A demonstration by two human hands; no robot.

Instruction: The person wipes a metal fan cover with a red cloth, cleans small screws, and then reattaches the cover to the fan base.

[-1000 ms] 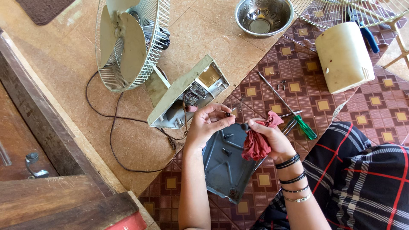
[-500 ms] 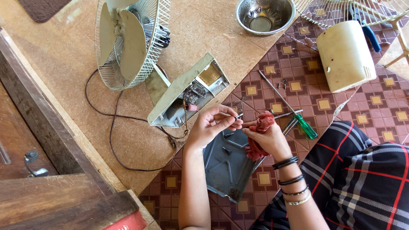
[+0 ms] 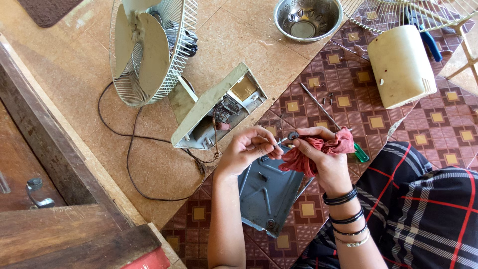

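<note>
My left hand (image 3: 246, 152) pinches a small metal screw (image 3: 284, 139) by its shaft, the dark round head pointing right. My right hand (image 3: 323, 159) grips a crumpled red rag (image 3: 311, 154) and presses it against the screw's head. Both hands hover over a grey metal base plate (image 3: 269, 192) lying on the patterned mat. Left of the hands lies the fan's opened base housing (image 3: 214, 107), its wiring showing, joined to a fan (image 3: 147, 50) with a wire guard.
A green-handled screwdriver (image 3: 359, 152) and a long thin one (image 3: 318, 102) lie on the mat near loose screws (image 3: 329, 97). A steel bowl (image 3: 307, 17), cream motor cover (image 3: 401, 65), wire grille (image 3: 413, 12), blue-handled pliers (image 3: 423, 35), power cord (image 3: 129, 149) and wooden step (image 3: 45, 149) surround me.
My right hand has shifted up and right with the rag, now wrapping over the screw's head. My left hand has turned the screw so that its head shows.
</note>
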